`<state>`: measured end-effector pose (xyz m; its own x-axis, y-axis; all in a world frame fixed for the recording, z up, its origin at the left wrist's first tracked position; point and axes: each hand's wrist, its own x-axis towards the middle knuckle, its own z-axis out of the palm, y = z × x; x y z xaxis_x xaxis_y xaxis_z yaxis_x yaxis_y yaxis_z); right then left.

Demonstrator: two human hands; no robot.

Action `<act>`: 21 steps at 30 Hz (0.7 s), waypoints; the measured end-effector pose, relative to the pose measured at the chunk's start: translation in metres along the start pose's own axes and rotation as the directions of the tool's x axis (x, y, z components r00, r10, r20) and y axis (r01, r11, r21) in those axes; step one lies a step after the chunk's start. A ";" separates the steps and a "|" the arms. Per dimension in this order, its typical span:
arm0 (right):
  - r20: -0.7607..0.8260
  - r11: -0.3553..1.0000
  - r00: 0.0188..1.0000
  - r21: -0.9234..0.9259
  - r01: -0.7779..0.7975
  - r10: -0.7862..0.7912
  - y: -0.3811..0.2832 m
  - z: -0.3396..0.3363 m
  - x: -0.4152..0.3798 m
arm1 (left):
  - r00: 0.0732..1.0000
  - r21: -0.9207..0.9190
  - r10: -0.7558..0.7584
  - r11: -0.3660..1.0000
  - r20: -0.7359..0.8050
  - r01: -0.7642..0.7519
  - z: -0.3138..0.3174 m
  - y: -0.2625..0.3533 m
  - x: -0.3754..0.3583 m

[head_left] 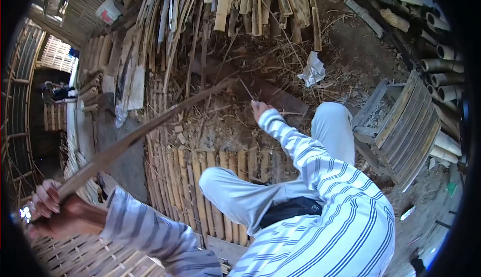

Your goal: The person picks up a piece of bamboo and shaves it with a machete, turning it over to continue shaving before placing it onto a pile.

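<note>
My left hand, at the lower left, has its fingers wrapped round the near end of a long brown bamboo strip. From there the strip slants up and right to the middle of the view, over the littered ground. My right hand is closed round the handle of a thin-bladed knife. Its blade points up and left, with the tip close to the strip's far end. Part of the handle is hidden in my fingers. Both arms are in striped sleeves, and my bent knees lie below the right hand.
Split bamboo lengths are heaped ahead, above shavings and a crumpled white scrap. A slatted bamboo stool stands at the right, near stacked bamboo poles. Bamboo slats lie beside my knees; a white bucket sits upper left.
</note>
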<state>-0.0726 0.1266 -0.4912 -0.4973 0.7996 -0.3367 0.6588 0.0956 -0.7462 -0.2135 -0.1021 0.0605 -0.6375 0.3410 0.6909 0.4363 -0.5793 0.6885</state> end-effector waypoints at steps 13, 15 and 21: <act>0.015 0.978 0.984 0.113 0.174 -0.177 0.012 -0.049 -0.042 | 0.948 -0.259 0.021 0.964 0.319 0.066 -0.044 -0.027 0.001; -0.009 0.981 0.992 0.151 0.123 -0.123 0.013 -0.055 -0.038 | 0.952 -0.171 -0.021 0.982 0.307 0.077 -0.066 -0.020 0.000; -0.142 0.976 0.984 0.172 0.135 -0.111 0.023 -0.060 -0.022 | 0.996 0.209 -0.083 0.974 -0.011 0.084 0.001 -0.016 -0.014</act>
<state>-0.0128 0.1468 -0.4670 -0.4824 0.8599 -0.1668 0.4786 0.0993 -0.8724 -0.2110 -0.0968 0.0398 -0.6786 0.3799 0.6286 0.5046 -0.3808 0.7748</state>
